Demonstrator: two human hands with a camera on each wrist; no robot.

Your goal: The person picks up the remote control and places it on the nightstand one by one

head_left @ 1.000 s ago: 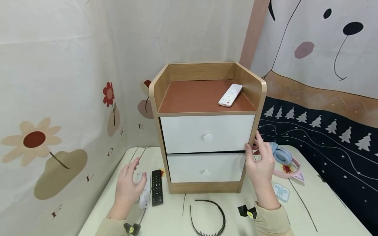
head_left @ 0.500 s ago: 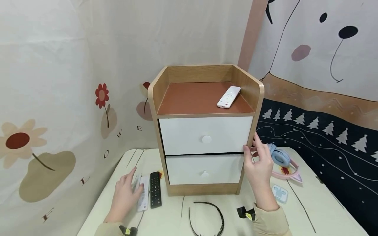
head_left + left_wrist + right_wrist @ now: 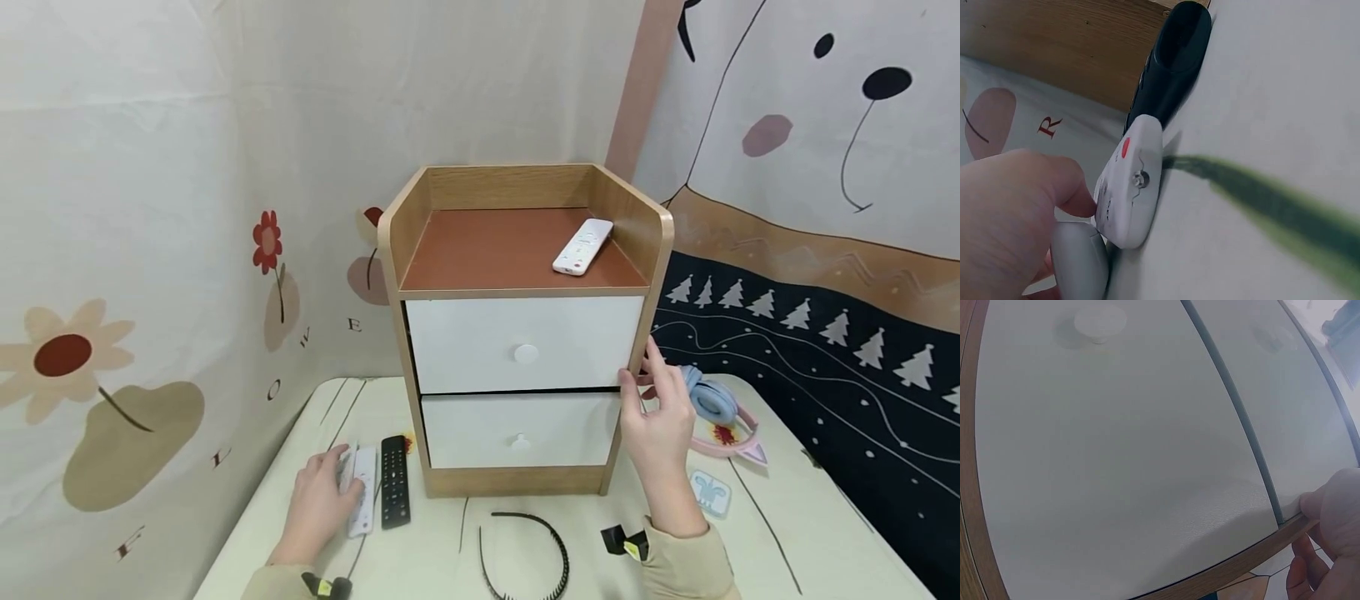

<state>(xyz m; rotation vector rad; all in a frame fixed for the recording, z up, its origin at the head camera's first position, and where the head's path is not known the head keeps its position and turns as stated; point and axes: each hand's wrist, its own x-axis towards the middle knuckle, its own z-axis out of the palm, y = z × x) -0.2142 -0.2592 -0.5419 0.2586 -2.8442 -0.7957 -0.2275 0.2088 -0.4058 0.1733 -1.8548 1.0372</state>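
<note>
My left hand (image 3: pixel 318 500) is down at the remotes left of a small drawer cabinet (image 3: pixel 517 480). In the left wrist view its thumb touches a white remote control (image 3: pixel 1129 187), and its fingers lie around a grey remote control (image 3: pixel 1079 259) beside it; the fingertips are partly hidden. A black remote control (image 3: pixel 395 482) lies just right of the white one. My right hand (image 3: pixel 660 425) holds the cabinet's right side edge, thumb in front and fingers behind. Both white drawers (image 3: pixel 465 350) are in place. Another white remote control (image 3: pixel 582 247) lies on the cabinet's brown top.
A black toothed headband (image 3: pixel 562 554) lies on the table (image 3: pixel 435 558) before the cabinet. To the right are blue-and-pink headphones (image 3: pixel 716 400) and a small pale-blue square case (image 3: pixel 711 493). Patterned cloth walls (image 3: pixel 495 83) stand behind and at both sides.
My left hand has lowered from above the table to the remotes, and its fingers have closed in around the grey one. My right hand keeps its hold on the cabinet's edge.
</note>
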